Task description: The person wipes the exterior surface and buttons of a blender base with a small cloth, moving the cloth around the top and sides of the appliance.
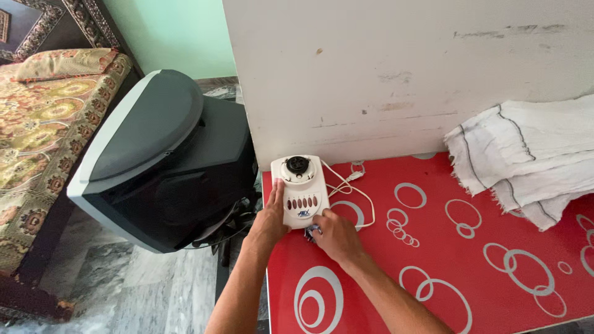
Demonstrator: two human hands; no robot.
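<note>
A white blender base (300,188) with a round black coupling on top and a row of dark buttons lies on the red table (433,247), near its left edge by the wall. My left hand (270,216) rests flat against its left side and holds it. My right hand (333,234) is at its near right corner, fingers curled on something small and dark that I cannot make out. The base's white cord (356,192) loops on the table to the right.
A folded white cloth with dark stripes (532,161) lies at the table's back right. An old grey television (161,161) stands on the floor left of the table. A bed with a patterned cover (43,117) is at far left. A white wall stands behind.
</note>
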